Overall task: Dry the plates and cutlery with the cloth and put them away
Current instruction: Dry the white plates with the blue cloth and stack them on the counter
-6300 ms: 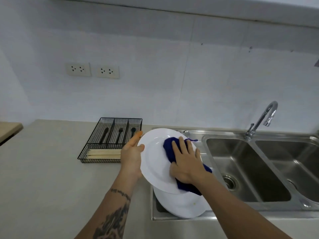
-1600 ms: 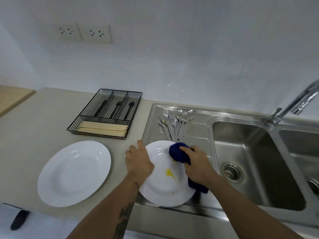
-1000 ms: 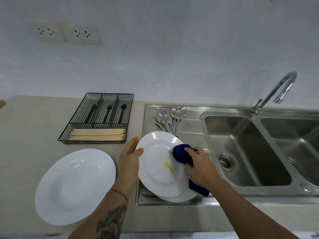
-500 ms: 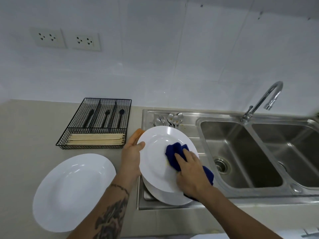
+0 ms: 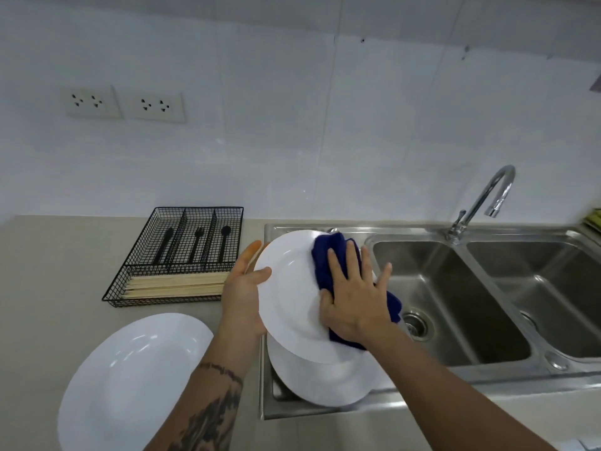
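— How many plates do you count from where you stand?

— Three round white plates. One tilted white plate (image 5: 289,301) is held up over the steel draining board (image 5: 270,398); a second white plate (image 5: 328,382) lies flat on that board just under it; a third white plate (image 5: 130,382) lies on the beige counter (image 5: 48,288) near its front edge, left of the sink.

— And the hands?

— The left hand (image 5: 242,297) grips the tilted plate by its left rim, thumb curled over the face, fingers behind. The right hand (image 5: 354,297) lies flat with fingers spread and straight, pressing a dark blue cloth (image 5: 328,255) against the right side of that plate; part of the cloth hangs out below the palm.

— Any cutlery?

— One black wire cutlery tray (image 5: 177,255) sits towards the back of the counter, left of the draining board. Its three rear compartments each hold one black utensil (image 5: 196,242), and the long front compartment holds a bundle of pale wooden chopsticks (image 5: 175,283); I can't count those.

— The rest of the room?

— A stainless steel double sink with two basins (image 5: 455,304), one curved chrome tap (image 5: 481,200) at its back edge between them, a pale tiled wall, and two white double sockets (image 5: 125,104) side by side above the tray
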Demonstrator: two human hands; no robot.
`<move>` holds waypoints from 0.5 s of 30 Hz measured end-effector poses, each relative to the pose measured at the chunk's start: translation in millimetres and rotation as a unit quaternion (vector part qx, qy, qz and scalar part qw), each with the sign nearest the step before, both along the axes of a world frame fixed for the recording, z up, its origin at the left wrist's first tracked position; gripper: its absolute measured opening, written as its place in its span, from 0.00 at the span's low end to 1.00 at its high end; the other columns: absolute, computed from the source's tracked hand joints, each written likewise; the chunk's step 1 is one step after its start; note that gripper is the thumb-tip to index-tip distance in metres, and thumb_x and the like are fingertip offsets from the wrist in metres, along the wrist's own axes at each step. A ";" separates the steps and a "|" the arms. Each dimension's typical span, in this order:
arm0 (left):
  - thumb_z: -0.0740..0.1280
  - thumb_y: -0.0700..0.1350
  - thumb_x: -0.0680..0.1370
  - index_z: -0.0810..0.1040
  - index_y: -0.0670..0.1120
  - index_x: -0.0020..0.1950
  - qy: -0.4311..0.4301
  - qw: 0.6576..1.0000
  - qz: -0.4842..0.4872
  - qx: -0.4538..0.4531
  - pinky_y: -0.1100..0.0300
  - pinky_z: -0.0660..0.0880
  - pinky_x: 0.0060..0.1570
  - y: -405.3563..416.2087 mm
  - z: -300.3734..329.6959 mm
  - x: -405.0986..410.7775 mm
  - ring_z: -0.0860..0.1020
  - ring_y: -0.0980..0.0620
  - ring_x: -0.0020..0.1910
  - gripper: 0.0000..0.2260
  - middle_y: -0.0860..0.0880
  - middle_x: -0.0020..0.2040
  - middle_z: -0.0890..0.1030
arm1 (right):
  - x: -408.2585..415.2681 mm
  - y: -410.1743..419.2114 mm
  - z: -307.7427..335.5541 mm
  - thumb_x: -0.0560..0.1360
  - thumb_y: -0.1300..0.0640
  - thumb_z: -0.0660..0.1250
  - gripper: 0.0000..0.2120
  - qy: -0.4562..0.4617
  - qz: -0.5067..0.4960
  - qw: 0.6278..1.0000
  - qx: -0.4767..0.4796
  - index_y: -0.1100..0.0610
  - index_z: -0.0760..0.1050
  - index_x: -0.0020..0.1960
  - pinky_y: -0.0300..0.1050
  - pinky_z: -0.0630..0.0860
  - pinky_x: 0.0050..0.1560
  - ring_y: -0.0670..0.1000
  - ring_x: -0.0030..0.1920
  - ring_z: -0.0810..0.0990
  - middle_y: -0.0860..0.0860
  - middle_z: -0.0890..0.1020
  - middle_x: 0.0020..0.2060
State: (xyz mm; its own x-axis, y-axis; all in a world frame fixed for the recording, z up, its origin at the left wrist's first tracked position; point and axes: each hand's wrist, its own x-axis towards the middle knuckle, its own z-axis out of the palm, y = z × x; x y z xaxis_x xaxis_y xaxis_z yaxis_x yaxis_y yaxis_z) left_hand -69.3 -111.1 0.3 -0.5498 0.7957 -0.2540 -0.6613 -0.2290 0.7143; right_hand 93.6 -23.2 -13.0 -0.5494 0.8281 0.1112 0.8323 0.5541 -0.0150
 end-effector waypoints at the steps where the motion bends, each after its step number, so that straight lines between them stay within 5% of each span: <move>1: 0.61 0.28 0.76 0.78 0.53 0.60 -0.001 1.000 0.004 0.005 0.50 0.80 0.40 0.1 2.1 -2.4 0.82 0.43 0.46 0.23 0.46 0.60 0.79 | 1.4 -7.6 1.9 0.77 0.42 0.49 0.34 0.001 -0.006 1.000 -0.010 0.49 0.42 0.79 0.71 0.39 0.71 0.60 0.77 0.38 0.53 0.40 0.78; 7: 0.62 0.31 0.78 0.79 0.53 0.60 -0.011 1.000 0.022 0.004 0.40 0.77 0.56 0.8 -0.8 -4.7 0.80 0.41 0.54 0.20 0.48 0.61 0.80 | 4.5 -61.4 7.0 0.74 0.41 0.41 0.34 0.016 0.097 0.986 -0.138 0.48 0.40 0.79 0.64 0.37 0.74 0.56 0.77 0.36 0.49 0.38 0.78; 11: 0.61 0.35 0.81 0.79 0.51 0.60 -0.011 1.000 -0.006 0.016 0.47 0.77 0.54 8.7 4.5 7.9 0.82 0.44 0.52 0.15 0.46 0.53 0.84 | -20.3 -48.9 11.7 0.80 0.48 0.47 0.31 0.094 0.149 0.972 -0.158 0.45 0.36 0.78 0.62 0.34 0.74 0.54 0.77 0.33 0.46 0.36 0.78; 15: 0.59 0.35 0.82 0.76 0.49 0.66 -0.015 0.999 -0.024 0.018 0.44 0.74 0.62 14.0 10.8 14.3 0.80 0.42 0.57 0.16 0.43 0.60 0.82 | -38.1 -2.8 21.5 0.76 0.41 0.42 0.33 0.081 0.129 0.987 -0.057 0.45 0.34 0.78 0.69 0.38 0.72 0.56 0.77 0.34 0.47 0.35 0.78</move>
